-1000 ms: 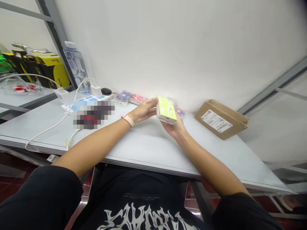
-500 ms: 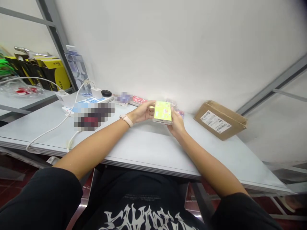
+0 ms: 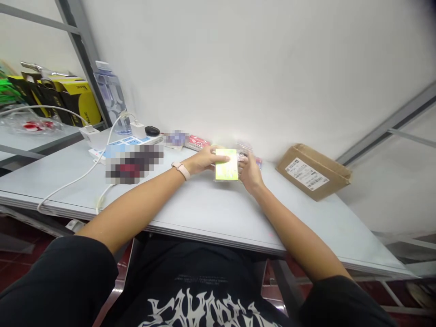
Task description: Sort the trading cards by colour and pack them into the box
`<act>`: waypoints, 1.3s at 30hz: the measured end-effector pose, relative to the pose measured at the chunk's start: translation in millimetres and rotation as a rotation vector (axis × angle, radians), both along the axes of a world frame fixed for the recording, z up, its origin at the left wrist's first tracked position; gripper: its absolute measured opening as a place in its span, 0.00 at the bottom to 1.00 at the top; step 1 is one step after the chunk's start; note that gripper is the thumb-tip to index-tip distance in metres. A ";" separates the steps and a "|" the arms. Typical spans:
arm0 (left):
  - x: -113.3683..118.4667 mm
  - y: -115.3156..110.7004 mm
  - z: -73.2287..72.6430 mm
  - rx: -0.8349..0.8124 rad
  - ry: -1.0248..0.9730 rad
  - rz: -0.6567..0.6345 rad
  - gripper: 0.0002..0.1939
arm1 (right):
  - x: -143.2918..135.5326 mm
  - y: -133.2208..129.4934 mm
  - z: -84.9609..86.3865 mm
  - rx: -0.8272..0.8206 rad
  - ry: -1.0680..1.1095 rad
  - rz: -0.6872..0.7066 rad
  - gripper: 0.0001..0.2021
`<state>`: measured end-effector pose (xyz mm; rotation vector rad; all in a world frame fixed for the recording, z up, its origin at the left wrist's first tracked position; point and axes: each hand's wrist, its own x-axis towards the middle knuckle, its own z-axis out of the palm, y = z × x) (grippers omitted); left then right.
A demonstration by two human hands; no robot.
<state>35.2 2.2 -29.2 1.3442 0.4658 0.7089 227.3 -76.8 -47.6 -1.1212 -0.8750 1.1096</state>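
A flat yellow-green packet [image 3: 226, 171], glossy as if in clear wrap, is held above the table with its broad face tilted toward me. My left hand [image 3: 207, 159] grips its left side, thumb lying across the upper face and the other fingers hidden behind. At the right edge is my right hand [image 3: 250, 171], its fingers curled in against the packet's side; their exact grip is blurred. Behind the hands, near the wall, lie a red packet pile [image 3: 197, 142] and some clear-wrapped packets [image 3: 244, 146], partly hidden by my right hand.
A cardboard box [image 3: 313, 172] with a label stands on the right of the table. To the left are a power strip [image 3: 119, 148] with white cables, a water bottle [image 3: 114, 100], a small black case [image 3: 152, 131] and a pixelated object [image 3: 134, 164]. Yellow-black boxes [image 3: 73, 102] sit on the shelf.
The yellow-green packet has tilted up and shifted slightly left. My left thumb has moved onto its face, while my right fingers have drawn back from underneath to its right edge.
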 end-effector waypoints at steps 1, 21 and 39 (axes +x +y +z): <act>-0.4 -0.9 0.3 0.019 0.014 0.005 0.28 | 0.1 -1.9 1.5 0.001 -0.041 0.026 0.32; -18.9 7.7 12.6 0.108 0.025 -0.200 0.24 | 14.1 -15.6 18.8 0.179 -0.274 0.325 0.23; -27.1 5.2 16.9 0.076 -0.005 -0.349 0.25 | 20.5 -17.8 18.9 0.152 -0.232 0.456 0.22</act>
